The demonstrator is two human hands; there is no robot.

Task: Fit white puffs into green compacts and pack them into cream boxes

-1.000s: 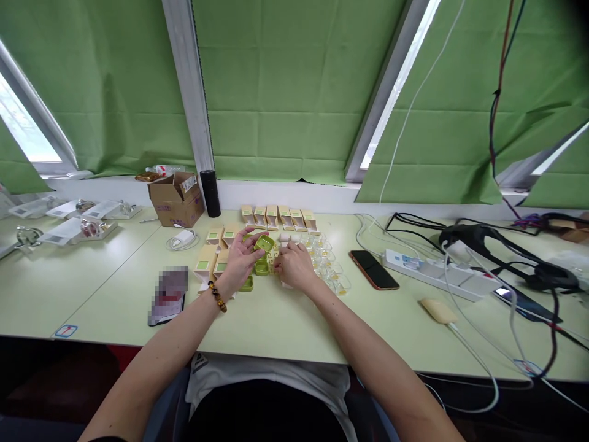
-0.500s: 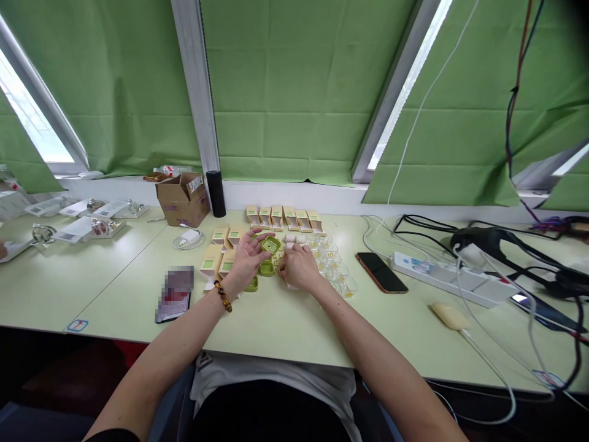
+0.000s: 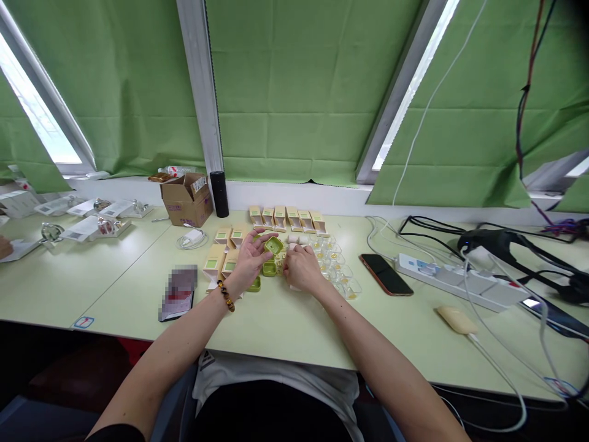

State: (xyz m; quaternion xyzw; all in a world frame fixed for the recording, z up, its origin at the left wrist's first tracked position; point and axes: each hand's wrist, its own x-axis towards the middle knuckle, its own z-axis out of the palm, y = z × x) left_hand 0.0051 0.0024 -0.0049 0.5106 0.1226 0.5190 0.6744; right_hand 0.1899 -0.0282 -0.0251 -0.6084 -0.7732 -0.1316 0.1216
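Note:
My left hand (image 3: pixel 251 261) holds a small square green plastic box (image 3: pixel 273 246), hollow side up, between thumb and fingers above the table. Two like green boxes, one a green box (image 3: pixel 269 269) below it and another green box (image 3: pixel 254 284) nearer me, rest on the table. My right hand (image 3: pixel 302 268) is closed, knuckles up, just right of the held box. Its fingertips are hidden, so what they pinch cannot be made out. Small pale yellow pieces (image 3: pixel 280 258) lie between the hands. Clear plastic cups (image 3: pixel 339 270) with yellow bits stand right of my right hand.
Small cream cartons (image 3: pixel 288 220) line the back, with more cartons (image 3: pixel 214 261) left of my left hand. A phone (image 3: pixel 385 274) and a power strip (image 3: pixel 460 282) with cables lie right. Left are another phone (image 3: pixel 177 294), a cardboard box (image 3: pixel 186 199) and a person's hand (image 3: pixel 4 247).
The whole view has shifted slightly, with things appearing a little further right. Both hands keep nearly the same pose, the left still holding the green box.

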